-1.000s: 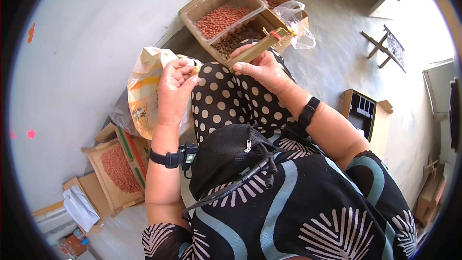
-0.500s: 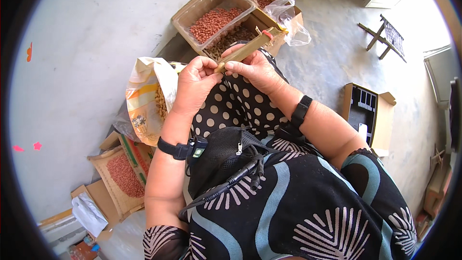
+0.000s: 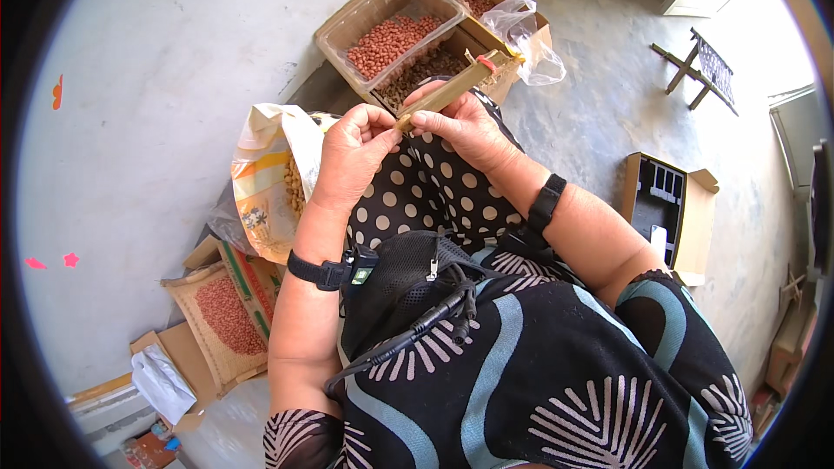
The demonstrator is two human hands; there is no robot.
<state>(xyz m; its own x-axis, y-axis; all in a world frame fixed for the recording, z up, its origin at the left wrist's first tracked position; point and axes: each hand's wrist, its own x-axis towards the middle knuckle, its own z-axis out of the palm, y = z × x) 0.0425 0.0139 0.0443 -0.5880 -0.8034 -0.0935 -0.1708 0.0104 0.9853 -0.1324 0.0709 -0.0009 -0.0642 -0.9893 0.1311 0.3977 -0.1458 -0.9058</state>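
My right hand (image 3: 460,130) grips a flat bamboo-like tool (image 3: 460,78) with a red tie near its far end. My left hand (image 3: 360,143) pinches a small tan peanut (image 3: 401,124) against the tool's near end, its fingertips almost touching my right thumb. An open printed plastic sack (image 3: 265,139) of unshelled peanuts (image 3: 291,182) leans beside my left knee. Beyond my hands sits a clear tub (image 3: 334,35) of red kernels (image 3: 391,42), above a box of brown bits (image 3: 417,78), probably shells, partly hidden by the tool.
Another box (image 3: 473,0) of kernels and a clear bag (image 3: 539,61) sit behind. A burlap sack (image 3: 208,321) with kernels lies lower left against the white wall (image 3: 139,165). At right are an open box with black insert (image 3: 660,204), a folding stool (image 3: 699,69) and a doorway.
My left hand has moved rightward and up from beside my knee, bringing the peanut to the tool's near end. Over the last half second both hands have barely moved.
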